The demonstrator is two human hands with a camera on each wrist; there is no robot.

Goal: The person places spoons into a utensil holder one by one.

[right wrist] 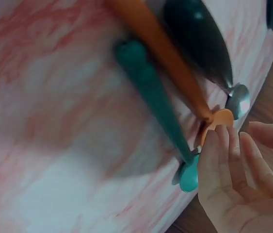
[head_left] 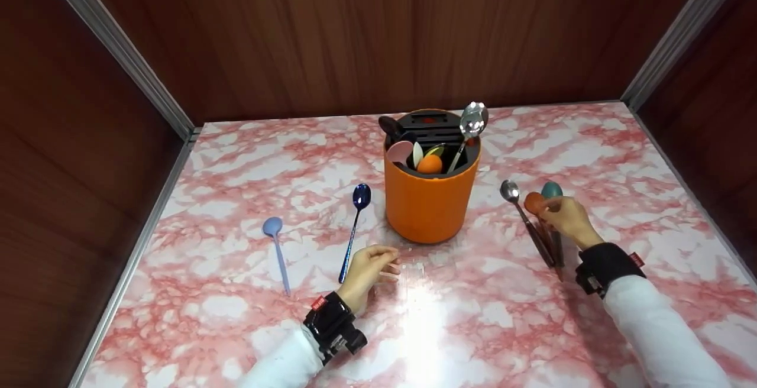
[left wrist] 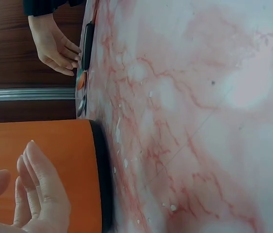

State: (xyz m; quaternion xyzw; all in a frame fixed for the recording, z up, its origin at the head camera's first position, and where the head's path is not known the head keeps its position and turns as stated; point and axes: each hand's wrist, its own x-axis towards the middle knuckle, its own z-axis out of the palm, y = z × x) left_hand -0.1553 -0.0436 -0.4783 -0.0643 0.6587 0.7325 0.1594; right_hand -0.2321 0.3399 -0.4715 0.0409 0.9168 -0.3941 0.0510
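My right hand point(head_left: 565, 219) is at the bowl of an orange spoon point(head_left: 534, 203), its fingertips right at the bowl's edge. In the right wrist view the thumb stands apart from the fingers point(right wrist: 234, 160). Beside that spoon lie a teal spoon point(right wrist: 155, 102) and a silver spoon with a dark handle point(head_left: 512, 192). My left hand point(head_left: 371, 267) hovers with loosely bent fingers and holds nothing, in front of an orange utensil holder point(head_left: 429, 210). Nearest to it lies a shiny blue spoon point(head_left: 353, 231), its handle end close to the wrist.
A light blue spoon point(head_left: 278, 249) lies farther left on the pink marbled table point(head_left: 225, 340). Several utensils stand in the holder, including a silver spoon point(head_left: 474, 120), a pink one point(head_left: 400, 151) and an orange one point(head_left: 430, 164). Brown wooden panels point(head_left: 355, 39) enclose the table's back and sides.
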